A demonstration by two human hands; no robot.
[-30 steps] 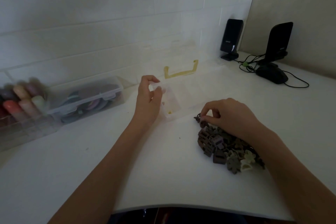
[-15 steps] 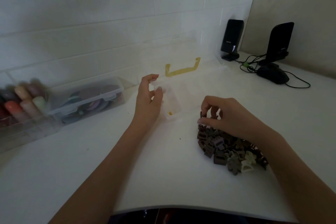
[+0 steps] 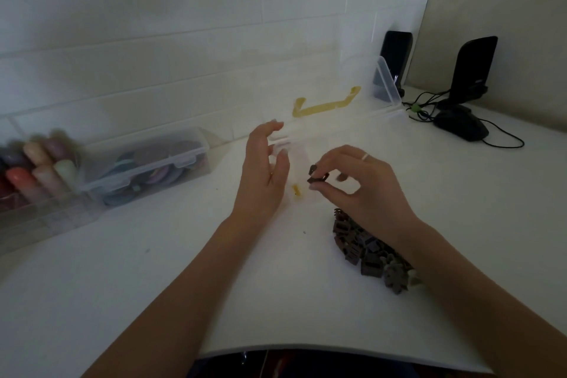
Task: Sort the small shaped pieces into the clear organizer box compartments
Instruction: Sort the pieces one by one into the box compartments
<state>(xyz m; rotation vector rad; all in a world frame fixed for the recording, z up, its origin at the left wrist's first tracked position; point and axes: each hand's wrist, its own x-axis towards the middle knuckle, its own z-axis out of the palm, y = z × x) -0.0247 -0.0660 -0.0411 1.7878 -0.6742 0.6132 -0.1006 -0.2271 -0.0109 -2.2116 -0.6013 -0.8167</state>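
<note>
Pieces [image 3: 372, 250], dark brown with a few pale ones, lie heaped on the white table [image 3: 153, 285] at lower right of centre, partly under the right wrist. One brown piece [image 3: 317, 176] is pinched between the thumb and fingertips of the right hand [image 3: 359, 184], lifted above the near end of the clear box [image 3: 383, 115], just left of the heap's far edge. A ring shows on one finger of that hand. The box sits at the middle of the frame with its lid raised toward the tiled wall; a yellow handle [image 3: 325, 104] shows through the plastic, and a small yellow piece [image 3: 296, 190] lies in the nearest compartment. The left hand [image 3: 264, 172] is at the box's left end, fingers loosely spread and slightly bent, thumb up by the rim; it holds nothing, and whether it touches the box cannot be told. At left of the frame stands a lidded clear case [image 3: 147, 163] of coloured discs, and beside it, blurred, a tray of pastel rounded items [image 3: 33, 169]. At upper right are two black speakers [image 3: 472, 67] and a mouse [image 3: 460, 126] with its cable.
</note>
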